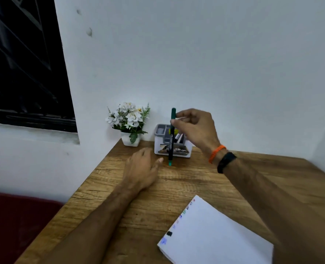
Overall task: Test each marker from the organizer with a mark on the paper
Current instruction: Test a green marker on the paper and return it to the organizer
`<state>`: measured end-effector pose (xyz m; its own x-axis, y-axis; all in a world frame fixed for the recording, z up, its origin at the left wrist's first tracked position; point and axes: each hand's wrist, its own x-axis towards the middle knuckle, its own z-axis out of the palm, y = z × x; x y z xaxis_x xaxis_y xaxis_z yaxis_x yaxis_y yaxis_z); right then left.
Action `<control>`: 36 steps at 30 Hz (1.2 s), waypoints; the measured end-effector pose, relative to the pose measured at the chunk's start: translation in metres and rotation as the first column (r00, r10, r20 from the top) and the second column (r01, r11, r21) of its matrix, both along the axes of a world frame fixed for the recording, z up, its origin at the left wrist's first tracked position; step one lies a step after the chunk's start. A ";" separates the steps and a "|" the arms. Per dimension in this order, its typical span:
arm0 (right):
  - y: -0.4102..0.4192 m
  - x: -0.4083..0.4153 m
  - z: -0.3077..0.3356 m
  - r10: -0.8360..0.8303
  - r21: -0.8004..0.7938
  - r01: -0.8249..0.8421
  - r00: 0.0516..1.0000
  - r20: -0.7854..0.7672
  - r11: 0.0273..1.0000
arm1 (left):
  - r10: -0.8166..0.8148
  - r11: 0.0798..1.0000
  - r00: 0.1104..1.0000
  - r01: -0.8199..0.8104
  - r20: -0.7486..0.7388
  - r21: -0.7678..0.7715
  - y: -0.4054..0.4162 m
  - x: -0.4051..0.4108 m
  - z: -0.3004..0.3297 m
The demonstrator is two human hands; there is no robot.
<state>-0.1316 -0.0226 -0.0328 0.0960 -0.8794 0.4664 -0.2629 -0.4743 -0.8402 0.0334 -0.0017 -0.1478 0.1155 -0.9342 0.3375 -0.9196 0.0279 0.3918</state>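
My right hand (193, 128) has its grip pinched on a green marker (172, 137), fingertips clamped on the upper barrel just below the cap end, so the marker hangs nearly upright in front of the organizer (172, 142), its lower tip just above the surface (196, 180). I judge the marker light and stiff, with a smooth plastic barrel that could slide or swing from so high a pinch; a hold nearer the middle would steady it for writing. More markers stand inside the organizer, behind the one I hold. My left hand (141, 168) rests flat on the surface, in front and to the left of the organizer, fingers relaxed, holding nothing. The paper (215, 237) lies well nearer me than the organizer, with small colour marks along its left edge.
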 end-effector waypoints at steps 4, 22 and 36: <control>0.033 -0.034 -0.023 0.041 0.250 -0.060 0.996 0.078 0.966 | -0.253 0.940 0.951 0.198 -0.179 -0.278 0.013 -0.022 0.018; 0.055 -0.114 -0.063 0.332 0.421 -0.241 0.930 -0.157 0.874 | -0.511 0.748 0.846 0.525 0.152 -0.406 0.036 -0.039 0.021; 0.056 -0.098 -0.088 0.309 0.361 -0.391 0.914 0.264 0.847 | -0.602 0.793 0.792 0.578 -0.100 -0.196 0.047 -0.066 0.016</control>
<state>-0.2295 0.0336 -0.1208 0.3788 -0.9170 0.1249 0.0394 -0.1189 -0.9921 -0.0325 0.0451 -0.1317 -0.3816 -0.7770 0.5007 -0.6354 0.6139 0.4684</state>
